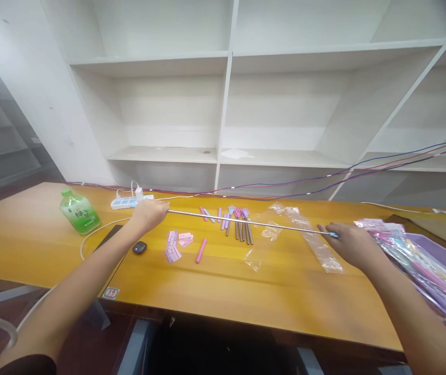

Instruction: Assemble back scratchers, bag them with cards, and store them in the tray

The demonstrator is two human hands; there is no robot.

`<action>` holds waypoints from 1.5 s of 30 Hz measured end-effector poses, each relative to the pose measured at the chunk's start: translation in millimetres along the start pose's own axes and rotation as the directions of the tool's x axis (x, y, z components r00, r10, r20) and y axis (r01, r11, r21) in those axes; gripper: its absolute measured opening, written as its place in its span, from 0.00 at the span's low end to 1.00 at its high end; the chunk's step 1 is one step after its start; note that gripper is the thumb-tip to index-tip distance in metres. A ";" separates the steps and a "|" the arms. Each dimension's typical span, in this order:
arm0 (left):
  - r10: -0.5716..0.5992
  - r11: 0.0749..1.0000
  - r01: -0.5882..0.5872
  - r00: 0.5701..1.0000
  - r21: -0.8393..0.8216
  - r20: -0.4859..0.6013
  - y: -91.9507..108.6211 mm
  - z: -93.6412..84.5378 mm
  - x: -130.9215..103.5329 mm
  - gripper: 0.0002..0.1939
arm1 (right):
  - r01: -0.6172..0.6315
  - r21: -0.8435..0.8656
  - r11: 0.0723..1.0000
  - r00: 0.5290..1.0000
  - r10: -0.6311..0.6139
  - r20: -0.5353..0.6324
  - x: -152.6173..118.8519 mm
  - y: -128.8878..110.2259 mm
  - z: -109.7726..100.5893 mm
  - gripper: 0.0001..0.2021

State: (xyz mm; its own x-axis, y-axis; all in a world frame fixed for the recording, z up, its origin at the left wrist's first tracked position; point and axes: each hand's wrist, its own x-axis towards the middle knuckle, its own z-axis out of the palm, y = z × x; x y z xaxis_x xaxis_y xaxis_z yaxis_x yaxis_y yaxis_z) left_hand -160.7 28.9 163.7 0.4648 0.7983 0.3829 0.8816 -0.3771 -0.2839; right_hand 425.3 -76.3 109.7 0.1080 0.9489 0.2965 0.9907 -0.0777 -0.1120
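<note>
A thin metal telescopic back scratcher [242, 222] is stretched out long across the view, above the table. My left hand [149, 214] is closed around one end of it. At the other end my right hand [348, 240] grips it, and a small blue tip [334, 235] shows by the thumb. Beneath the rod lie several shorter back scratchers [239, 226] with pink, purple and blue claw heads. Several pink, purple and blue grip sleeves [223, 221] lie beside them. One pink sleeve [201, 250] rests nearer to me, by printed paper labels [173, 247].
Clear plastic wrappers [314, 242] are spread on the wooden table [226, 286]. At right, packaged items [422, 260] fill a purple tray [442, 252]. A green bottle [79, 212], power strip [123, 202] and black mouse [139, 247] stand left. Cables and white shelves [160, 153] run behind.
</note>
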 end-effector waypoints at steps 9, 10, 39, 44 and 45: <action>-0.050 0.998 0.045 0.995 0.049 0.091 9.1 -14.6 15.8 0.21 | -0.017 -0.144 0.989 0.999 0.013 -0.031 29.1 -22.0 -10.7 0.18; -0.044 0.999 0.042 0.994 0.020 0.102 21.5 -15.8 19.8 0.20 | 0.001 -0.159 0.987 0.999 -0.007 -0.034 31.9 -38.8 -11.9 0.18; 0.153 0.983 -0.110 0.934 -0.147 0.324 182.6 21.7 44.2 0.12 | 0.316 -0.092 0.944 0.931 -0.290 0.223 25.3 -252.0 57.3 0.16; 0.151 0.984 -0.120 0.953 -0.129 0.264 146.3 30.1 46.3 0.14 | 0.283 -0.111 0.953 0.943 -0.256 0.213 32.9 -225.9 48.1 0.16; 0.132 0.988 -0.105 0.957 -0.115 0.260 130.2 31.5 43.2 0.14 | 0.273 -0.117 0.955 0.947 -0.245 0.208 32.8 -210.1 45.3 0.16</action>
State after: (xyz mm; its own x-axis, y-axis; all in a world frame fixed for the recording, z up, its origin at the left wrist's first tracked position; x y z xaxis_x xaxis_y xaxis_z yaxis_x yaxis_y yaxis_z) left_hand -28.4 29.0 115.6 0.5398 0.8358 0.1005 0.8313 -0.5104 -0.2200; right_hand 216.9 -15.0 100.0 -0.1579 0.9811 0.1115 0.9852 0.1489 0.0851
